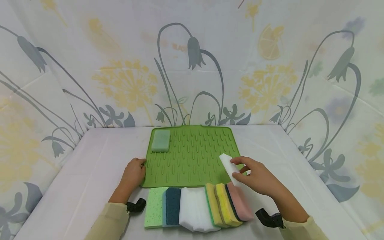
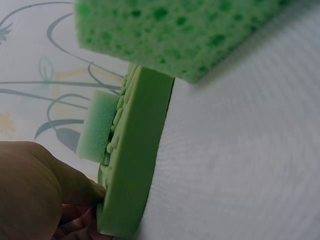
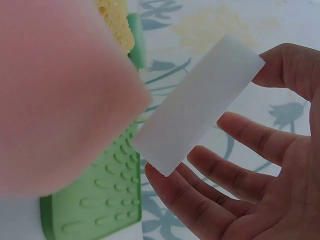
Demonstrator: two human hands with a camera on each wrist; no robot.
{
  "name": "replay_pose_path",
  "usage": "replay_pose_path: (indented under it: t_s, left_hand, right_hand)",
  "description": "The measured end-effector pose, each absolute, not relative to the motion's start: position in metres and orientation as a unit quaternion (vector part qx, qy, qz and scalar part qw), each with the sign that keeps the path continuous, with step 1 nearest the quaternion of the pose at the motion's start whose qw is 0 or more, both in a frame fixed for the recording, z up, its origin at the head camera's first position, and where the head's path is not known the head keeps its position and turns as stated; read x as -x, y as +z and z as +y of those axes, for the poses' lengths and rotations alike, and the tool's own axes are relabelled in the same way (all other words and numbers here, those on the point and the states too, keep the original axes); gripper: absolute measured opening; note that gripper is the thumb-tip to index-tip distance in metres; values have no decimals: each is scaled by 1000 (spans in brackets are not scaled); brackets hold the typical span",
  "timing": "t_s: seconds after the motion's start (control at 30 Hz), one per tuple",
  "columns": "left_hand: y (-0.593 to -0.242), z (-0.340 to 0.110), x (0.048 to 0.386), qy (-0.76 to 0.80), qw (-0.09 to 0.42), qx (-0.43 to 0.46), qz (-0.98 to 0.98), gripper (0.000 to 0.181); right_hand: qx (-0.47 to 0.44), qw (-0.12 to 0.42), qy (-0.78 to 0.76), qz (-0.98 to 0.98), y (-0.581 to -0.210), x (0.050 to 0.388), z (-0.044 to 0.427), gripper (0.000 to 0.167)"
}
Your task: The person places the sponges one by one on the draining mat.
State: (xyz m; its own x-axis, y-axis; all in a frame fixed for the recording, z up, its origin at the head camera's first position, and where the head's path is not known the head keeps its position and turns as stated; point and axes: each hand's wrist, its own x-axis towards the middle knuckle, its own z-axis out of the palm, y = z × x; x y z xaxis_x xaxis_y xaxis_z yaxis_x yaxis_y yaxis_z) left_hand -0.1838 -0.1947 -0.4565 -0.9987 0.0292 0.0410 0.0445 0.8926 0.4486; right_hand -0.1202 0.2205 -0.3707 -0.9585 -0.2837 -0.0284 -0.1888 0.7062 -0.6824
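My right hand [image 1: 255, 175] pinched a white block [image 3: 200, 105], slim, smooth and straight-edged, tilted over the right side of the green mat [image 1: 186, 166], near a pink sponge [image 1: 241, 203]; my left hand [image 1: 133, 173] gripped the mat's left edge.

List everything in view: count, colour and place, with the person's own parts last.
Ridged mat: 1, green, centre of the table
Pale sponge: 1, pale green, on the mat's far left
Held block: 1, white, in the right hand
Speckled sponge: 1, light green, left end of the near row
Two-tone sponge: 1, dark and light blue, next along
Foam: count unclear, white, mid-row
Yellow sponges: 2, yellow, right of the foam
Pink sponge: 1, pink, row's right end
Table: 1, white, beneath
Backdrop: at least 1, white with flower prints, behind
Wrist devices: 2, black, at the wrists
Sleeves: 2, beige, forearms
Hands: 2, bare, left at the mat's left edge, right on the block
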Motion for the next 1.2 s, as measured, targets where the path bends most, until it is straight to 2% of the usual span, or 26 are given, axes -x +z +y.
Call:
replay_pose_path:
  t_s: [0.37, 1.2]
  left_hand:
    - [-455, -194, 183, -230, 25, 25, -972, 34]
    - [-459, -196, 186, -233, 24, 26, -972, 34]
  right_hand:
    - [174, 53, -334, 925, -356, 137, 193, 42]
    - [172, 73, -347, 919, -347, 171, 135, 44]
